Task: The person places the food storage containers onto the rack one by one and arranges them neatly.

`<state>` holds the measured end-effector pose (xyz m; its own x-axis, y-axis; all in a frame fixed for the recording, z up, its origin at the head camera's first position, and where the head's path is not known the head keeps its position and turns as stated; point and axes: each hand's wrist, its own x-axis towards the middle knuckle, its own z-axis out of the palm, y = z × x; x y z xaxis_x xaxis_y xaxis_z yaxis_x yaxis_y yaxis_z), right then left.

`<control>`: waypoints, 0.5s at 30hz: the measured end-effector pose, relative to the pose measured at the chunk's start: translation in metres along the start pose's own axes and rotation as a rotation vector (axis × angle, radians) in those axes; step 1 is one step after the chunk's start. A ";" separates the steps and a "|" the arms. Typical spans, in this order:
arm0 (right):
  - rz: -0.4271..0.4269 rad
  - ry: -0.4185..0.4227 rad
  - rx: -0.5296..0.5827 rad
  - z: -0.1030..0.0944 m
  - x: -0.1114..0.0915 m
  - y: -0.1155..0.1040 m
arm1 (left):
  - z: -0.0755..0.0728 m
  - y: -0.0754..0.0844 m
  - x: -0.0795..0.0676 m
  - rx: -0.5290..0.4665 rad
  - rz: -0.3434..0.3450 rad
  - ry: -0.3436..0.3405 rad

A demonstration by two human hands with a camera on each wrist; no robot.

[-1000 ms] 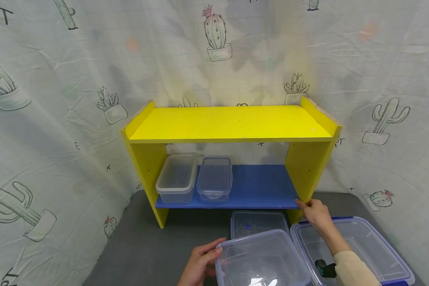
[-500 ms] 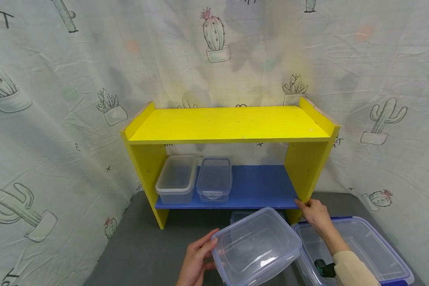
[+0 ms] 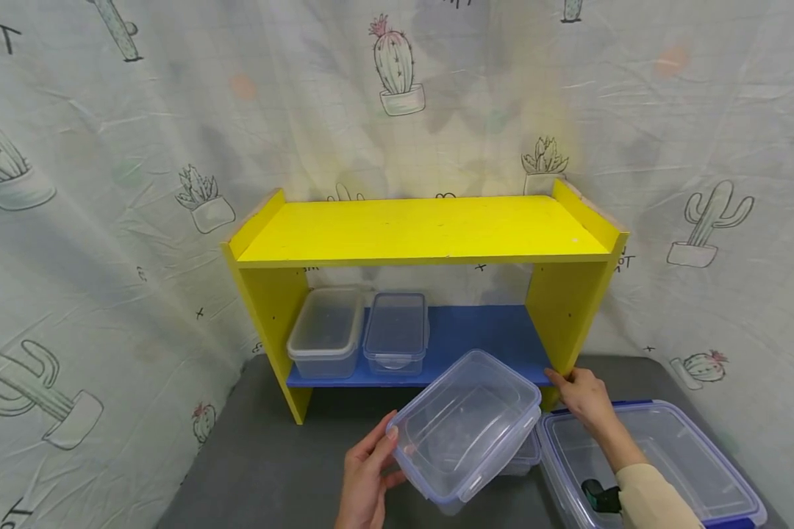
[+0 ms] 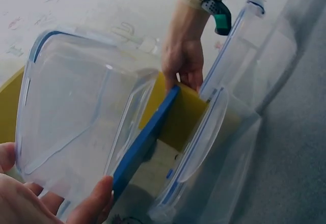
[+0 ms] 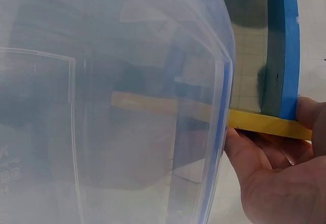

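My left hand (image 3: 368, 474) holds a clear lidded plastic food container (image 3: 473, 422) by its left edge, thumb on the near face and fingers behind. The container is tilted, raised in front of the lower part of a yellow shelf unit (image 3: 423, 228). My right hand (image 3: 589, 402) grips the unit's right side panel (image 5: 265, 124) at the front, its thumb against the end of the blue shelf board (image 3: 483, 330). In the right wrist view, fingers curl behind that yellow panel. Two lidded containers, a cloudy one (image 3: 327, 323) and a clear one (image 3: 397, 330), stand on the blue board's left half.
A large clear box with a blue rim (image 3: 675, 448) lies on the grey table (image 3: 258, 455) under my right forearm. Another clear container (image 3: 524, 455) sits on the table, mostly hidden behind the held one. A cactus-print curtain (image 3: 106, 257) hangs behind the unit.
My left hand has raised the container up from the lower edge and slightly left, tilting it more; it now overlaps the blue board's front edge. My right hand stays at the panel.
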<state>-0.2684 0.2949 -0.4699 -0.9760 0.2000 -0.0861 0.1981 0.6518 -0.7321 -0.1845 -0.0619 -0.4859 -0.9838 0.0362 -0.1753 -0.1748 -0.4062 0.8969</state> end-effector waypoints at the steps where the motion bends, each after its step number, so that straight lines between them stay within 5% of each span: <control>1: 0.000 0.000 0.000 0.000 0.000 0.000 | 0.001 0.000 0.000 -0.004 0.006 0.009; 9: -0.002 -0.001 -0.007 0.000 0.000 0.000 | 0.011 -0.004 0.003 -0.043 0.054 0.094; 15: -0.002 -0.001 -0.007 0.000 0.000 0.001 | 0.018 -0.007 0.004 -0.052 0.080 0.091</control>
<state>-0.2684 0.2953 -0.4707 -0.9765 0.1977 -0.0857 0.1969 0.6570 -0.7277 -0.1884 -0.0431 -0.4854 -0.9866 -0.0803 -0.1421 -0.0912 -0.4510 0.8878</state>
